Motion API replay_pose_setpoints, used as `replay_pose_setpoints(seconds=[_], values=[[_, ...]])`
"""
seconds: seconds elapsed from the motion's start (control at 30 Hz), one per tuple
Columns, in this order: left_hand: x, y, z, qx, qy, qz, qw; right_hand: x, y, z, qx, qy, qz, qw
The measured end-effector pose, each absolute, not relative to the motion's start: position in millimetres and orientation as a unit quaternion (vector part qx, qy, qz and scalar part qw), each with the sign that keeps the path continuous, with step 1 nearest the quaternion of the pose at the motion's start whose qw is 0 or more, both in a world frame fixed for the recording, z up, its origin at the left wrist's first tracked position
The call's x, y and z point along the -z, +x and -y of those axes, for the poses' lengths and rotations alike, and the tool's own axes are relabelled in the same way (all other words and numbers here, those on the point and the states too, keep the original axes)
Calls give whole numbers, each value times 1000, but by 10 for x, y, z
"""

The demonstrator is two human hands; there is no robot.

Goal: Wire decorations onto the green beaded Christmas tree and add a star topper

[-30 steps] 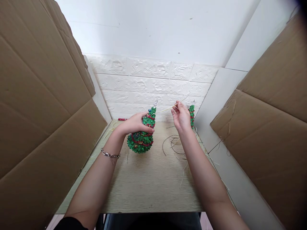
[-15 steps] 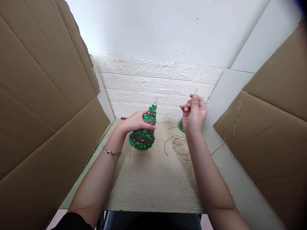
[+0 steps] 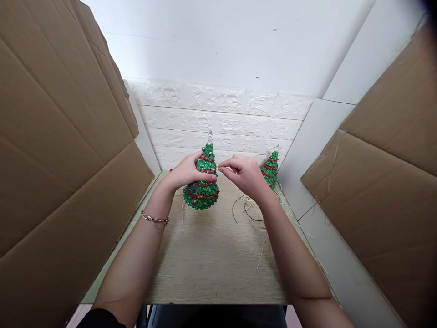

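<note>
A small green beaded Christmas tree (image 3: 201, 200) stands upright on the table, wound with red bead garlands and topped by a clear bead tip. My left hand (image 3: 189, 172) is wrapped round its left side, thumb across the front. At the tree's right side my right hand (image 3: 241, 172) pinches a thin yellowish strand (image 3: 214, 169) between thumb and forefinger, touching or almost touching the beads. Whether the strand is thread or a needle is too small to tell. Behind the right hand stands a second beaded Christmas tree (image 3: 270, 171), its lower part partly hidden by the wrist.
Loose pale threads and a dark looped cord (image 3: 252, 212) lie on the table (image 3: 218, 259) around my right forearm. Another pale thread (image 3: 182, 216) lies left of the tree. Cardboard walls (image 3: 68, 136) flank both sides, and a white brick-patterned wall (image 3: 215, 102) closes the back.
My right hand has come down and left from its raised position to the tree's right side. The second tree now shows behind it. My left hand keeps its hold, the tree slightly more upright.
</note>
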State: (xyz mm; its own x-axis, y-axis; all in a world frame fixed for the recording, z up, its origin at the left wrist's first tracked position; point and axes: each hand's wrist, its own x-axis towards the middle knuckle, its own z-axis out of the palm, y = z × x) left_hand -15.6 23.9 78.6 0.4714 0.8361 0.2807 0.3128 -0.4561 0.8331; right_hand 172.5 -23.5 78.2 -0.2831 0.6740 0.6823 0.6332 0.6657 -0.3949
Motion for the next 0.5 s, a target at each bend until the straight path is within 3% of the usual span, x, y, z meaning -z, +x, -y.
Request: replay_pose_setpoints(seconds=[0.5], values=[[-792, -221, -276, -323, 789, -259, 455, -800, 1645, 358, 29, -386, 826, 410]])
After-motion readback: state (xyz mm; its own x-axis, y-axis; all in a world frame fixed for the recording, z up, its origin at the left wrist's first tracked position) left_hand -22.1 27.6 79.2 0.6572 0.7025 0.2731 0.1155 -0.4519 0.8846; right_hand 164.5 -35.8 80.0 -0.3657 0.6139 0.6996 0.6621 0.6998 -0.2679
